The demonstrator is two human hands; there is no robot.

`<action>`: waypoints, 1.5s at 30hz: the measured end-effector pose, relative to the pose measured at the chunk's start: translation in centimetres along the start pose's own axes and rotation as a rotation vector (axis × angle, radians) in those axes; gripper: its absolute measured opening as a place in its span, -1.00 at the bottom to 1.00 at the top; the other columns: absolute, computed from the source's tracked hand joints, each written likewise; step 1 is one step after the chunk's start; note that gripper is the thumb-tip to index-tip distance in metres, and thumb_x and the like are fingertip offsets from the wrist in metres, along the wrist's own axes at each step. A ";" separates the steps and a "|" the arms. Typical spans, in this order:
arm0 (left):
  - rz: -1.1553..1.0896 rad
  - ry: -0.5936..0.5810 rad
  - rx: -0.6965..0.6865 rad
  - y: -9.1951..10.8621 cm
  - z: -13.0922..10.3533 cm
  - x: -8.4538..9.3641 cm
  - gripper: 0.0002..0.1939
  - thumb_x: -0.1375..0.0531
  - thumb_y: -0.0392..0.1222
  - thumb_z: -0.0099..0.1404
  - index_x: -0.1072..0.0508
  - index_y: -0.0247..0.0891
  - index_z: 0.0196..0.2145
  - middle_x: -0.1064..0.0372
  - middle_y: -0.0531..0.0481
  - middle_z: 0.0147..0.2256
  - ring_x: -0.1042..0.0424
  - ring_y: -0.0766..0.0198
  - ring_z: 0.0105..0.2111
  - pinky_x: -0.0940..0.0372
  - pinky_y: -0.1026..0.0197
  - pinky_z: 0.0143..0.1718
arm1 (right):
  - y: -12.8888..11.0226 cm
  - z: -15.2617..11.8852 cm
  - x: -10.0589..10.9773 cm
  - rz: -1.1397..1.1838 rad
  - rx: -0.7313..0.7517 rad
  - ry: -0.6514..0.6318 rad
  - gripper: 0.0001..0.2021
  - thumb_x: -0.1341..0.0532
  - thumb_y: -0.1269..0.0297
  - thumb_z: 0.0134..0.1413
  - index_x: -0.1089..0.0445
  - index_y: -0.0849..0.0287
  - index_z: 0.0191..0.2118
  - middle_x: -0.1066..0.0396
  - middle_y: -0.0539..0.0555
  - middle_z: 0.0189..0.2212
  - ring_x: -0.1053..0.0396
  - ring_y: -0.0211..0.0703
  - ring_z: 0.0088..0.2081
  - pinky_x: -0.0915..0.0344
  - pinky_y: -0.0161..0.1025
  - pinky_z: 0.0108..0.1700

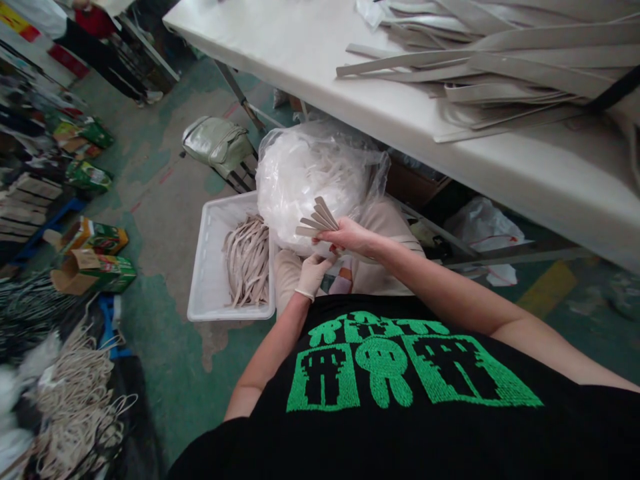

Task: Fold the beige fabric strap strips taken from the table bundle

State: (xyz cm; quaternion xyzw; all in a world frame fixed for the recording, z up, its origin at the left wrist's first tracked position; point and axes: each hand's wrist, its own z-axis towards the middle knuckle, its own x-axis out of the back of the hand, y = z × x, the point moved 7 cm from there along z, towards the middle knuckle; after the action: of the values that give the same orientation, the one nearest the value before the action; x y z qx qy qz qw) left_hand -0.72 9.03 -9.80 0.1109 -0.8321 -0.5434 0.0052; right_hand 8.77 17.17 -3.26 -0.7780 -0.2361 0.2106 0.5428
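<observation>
My right hand is closed around several flat beige strips, whose ends fan out past the fingers. Just below it, my left hand, in a pale glove, has its fingers pinched together close to the right hand's underside; what they hold, if anything, is too small to make out. Both hands are over my lap. Right behind them bulges a clear plastic bag with pale contents. To the left, a white plastic bin contains a heap of similar beige strips.
Above and to the right runs a white table with long beige straps piled on it. A green padded stool stands beyond the bin. Cardboard boxes and heaped cords lie at left. Another person's legs show at the far left.
</observation>
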 end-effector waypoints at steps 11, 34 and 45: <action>-0.146 -0.045 0.033 -0.2 -2.4 0.1 -0.37 -0.33 0.22 0.13 -0.54 -0.26 0.02 -0.60 -0.07 -0.38 -0.57 0.12 -0.27 -0.35 0.07 -0.01 | -2.1 2.4 3.9 0.169 0.013 0.236 -0.90 -0.29 0.34 0.07 -0.46 0.22 -0.27 -0.54 0.09 -0.27 -0.04 -0.42 -0.58 -0.34 -0.32 -0.35; -0.033 -0.210 0.289 -2.0 -2.9 -1.7 -0.52 -0.52 0.09 -0.19 -0.64 -0.36 -0.41 -0.60 -0.18 -0.38 -0.56 0.02 -0.28 -0.34 -0.03 0.02 | -1.2 3.0 5.3 0.290 0.003 0.293 -0.91 -0.24 0.30 0.16 -0.47 0.19 -0.28 -0.50 0.05 -0.34 0.02 -0.42 -0.61 -0.39 -0.27 -0.30; -0.356 -0.006 0.358 -1.0 -1.8 -2.1 -0.70 -0.45 -0.02 0.09 -0.56 -0.31 -0.37 -0.58 -0.09 -0.38 -0.60 0.12 -0.24 -0.35 -0.03 0.12 | 1.8 -11.2 6.9 0.005 -0.059 0.169 -0.55 -0.28 -0.19 0.04 -0.46 0.18 -0.42 -0.48 0.08 -0.54 -0.10 -0.34 -0.66 -0.30 -0.25 -0.47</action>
State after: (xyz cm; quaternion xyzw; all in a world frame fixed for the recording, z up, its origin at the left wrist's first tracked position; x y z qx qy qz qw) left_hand 1.77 7.44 -9.79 0.2534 -0.8824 -0.3800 -0.1127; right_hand 21.03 12.41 -1.81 -0.8093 -0.1935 0.1384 0.5371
